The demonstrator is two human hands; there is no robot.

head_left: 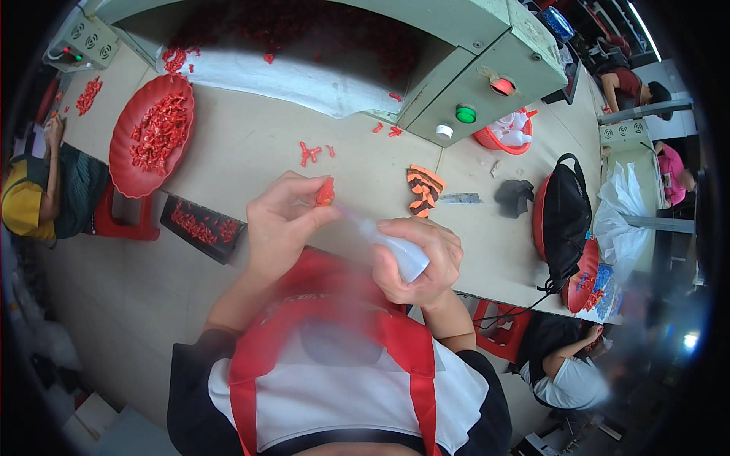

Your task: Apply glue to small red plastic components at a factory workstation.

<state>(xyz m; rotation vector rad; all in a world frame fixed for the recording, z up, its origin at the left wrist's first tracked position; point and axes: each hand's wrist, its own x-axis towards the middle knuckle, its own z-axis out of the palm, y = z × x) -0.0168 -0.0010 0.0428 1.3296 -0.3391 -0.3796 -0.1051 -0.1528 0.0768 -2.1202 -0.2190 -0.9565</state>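
My left hand (pixel 285 220) pinches a small red plastic-looking piece (pixel 325 191) between thumb and fingertips. In my right hand (pixel 426 258) is a whitish squeeze bottle (pixel 404 257), tilted so that its thin nozzle points at the red piece; haze blurs the tip, so I cannot tell whether they touch. Beyond my left hand lie several small red pieces (pixel 309 153) on the table (pixel 251 125). Past my right hand is a crumpled orange-and-black cloth (pixel 424 190), with a flat blade-like tool (pixel 461 198) beside it.
A red scalloped bowl (pixel 120 140) of red pieces stands left, above a black tray (pixel 220 252) at the table edge. A pale green machine (pixel 464 76) with buttons spans the back. To the right are a red basket (pixel 502 144) of white bottles and a black bag (pixel 566 216). Other people work nearby.
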